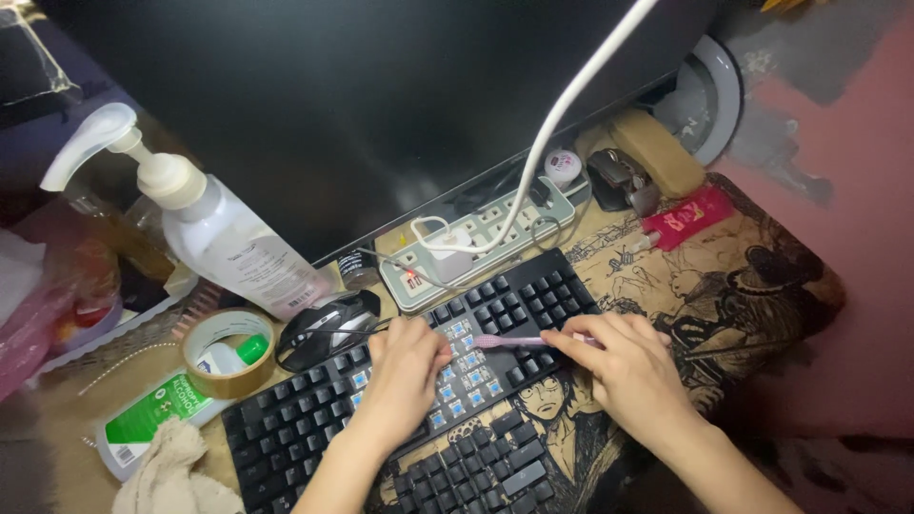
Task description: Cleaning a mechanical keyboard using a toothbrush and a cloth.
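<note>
A black mechanical keyboard (pixel 295 419) lies diagonally on a printed desk mat (pixel 752 276). Several keycaps are off in its middle, exposing blue switches (pixel 466 366). My left hand (pixel 405 371) rests fingers-down on the keyboard, just left of the bare switches. My right hand (pixel 624 366) grips a thin pink brush (pixel 509 340) by its handle; the brush head lies over the exposed switches. Loose black keycaps (pixel 476 476) sit in a cluster on the mat below the keyboard.
A dark monitor (pixel 362 105) stands behind. A white power strip (pixel 476 243) with a white cable (pixel 571 95), a black mouse (pixel 328 328), a tape roll (pixel 228 352), a pump bottle (pixel 228 238), a green-labelled bottle (pixel 152 419), a cloth (pixel 171 471) and a red tube (pixel 685 217) surround the keyboard.
</note>
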